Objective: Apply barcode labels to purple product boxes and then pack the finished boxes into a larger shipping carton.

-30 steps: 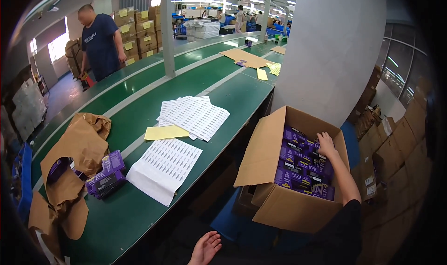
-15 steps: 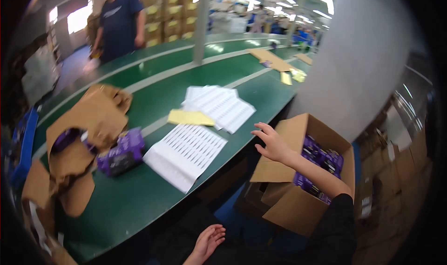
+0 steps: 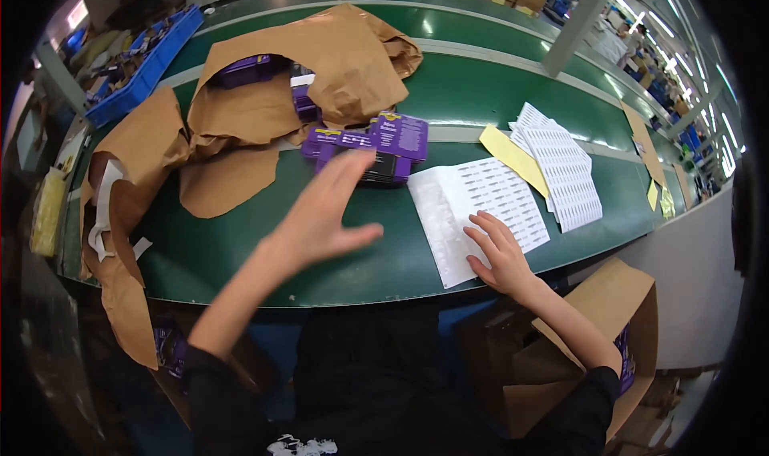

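I log the scene from left to right. Far left on the green bench (image 3: 240,256), torn brown paper wrapping (image 3: 136,159) drapes over the near edge, with a blue crate (image 3: 144,63) beyond it on the far side. A larger crumpled brown sheet (image 3: 336,63) lies farther right and farther back, half covering some purple boxes (image 3: 248,70). My left hand (image 3: 324,211) hovers above the bench, fingers spread apart and holding nothing, palm tilted toward the far right. The stack of purple boxes (image 3: 376,147) lies just beyond its fingertips, a little to the right, long axis running roughly left to right along the bench; the left hand is clearly the nearer one to it. Nothing stands between hand and stack. Just right of the stack, a white label sheet (image 3: 481,207) lies with its long axis near to far; my right hand (image 3: 501,256) rests flat on its near corner, fingers spread, gripping nothing. Farther right lie a yellow strip (image 3: 513,158) and more label sheets (image 3: 565,171). Below the bench edge at the near right stands an open cardboard carton (image 3: 609,328).
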Demonstrator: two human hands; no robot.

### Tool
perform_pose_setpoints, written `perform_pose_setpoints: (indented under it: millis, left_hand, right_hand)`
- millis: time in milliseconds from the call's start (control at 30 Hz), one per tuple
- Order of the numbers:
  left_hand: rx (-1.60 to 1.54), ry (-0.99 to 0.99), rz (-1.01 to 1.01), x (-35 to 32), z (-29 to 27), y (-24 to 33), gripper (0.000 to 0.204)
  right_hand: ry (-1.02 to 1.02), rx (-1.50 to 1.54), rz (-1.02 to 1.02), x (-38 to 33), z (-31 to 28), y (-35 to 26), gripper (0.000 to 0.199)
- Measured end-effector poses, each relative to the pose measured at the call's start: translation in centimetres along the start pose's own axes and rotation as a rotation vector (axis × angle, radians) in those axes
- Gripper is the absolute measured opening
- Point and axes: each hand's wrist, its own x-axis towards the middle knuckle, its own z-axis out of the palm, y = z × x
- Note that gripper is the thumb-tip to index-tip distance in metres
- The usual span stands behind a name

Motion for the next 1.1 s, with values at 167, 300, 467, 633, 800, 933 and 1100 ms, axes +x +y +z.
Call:
perform_pose_setpoints:
  millis: [167,300,467,633,800,933,1100]
  left_hand:
    - [0.314,-0.226,0.046,5.6,0.9,-8.6,0.110]
    - [0.304,-0.450,-0.102,6.4,2.0,-10.0,0.104]
    - [0.311,-0.494,-0.152,6.8,2.2,-9.6,0.088]
    - [0.224,-0.429,-0.201,6.5,1.7,-9.4,0.082]
    - [0.151,-0.342,-0.233,6.6,0.1,-7.8,0.076]
    - [0.155,-0.256,-0.243,6.5,-1.3,-6.7,0.075]
    - [0.287,-0.091,-0.237,3.5,-3.5,-3.1,0.077]
  right_hand:
    - [0.137,0.119,0.136,-0.6,1.9,0.8,0.051]
    - [0.177,0.176,0.214,-0.7,2.2,0.9,0.051]
    - [0.121,0.168,0.193,-0.8,1.8,1.0,0.049]
    - [0.127,0.181,0.192,-0.7,1.9,1.9,0.048]
    - [0.126,0.179,0.205,-0.9,2.1,1.4,0.048]
    - [0.161,0.157,0.198,-0.8,2.5,1.4,0.049]
    - [0.175,0.154,0.214,-0.7,2.5,1.5,0.049]
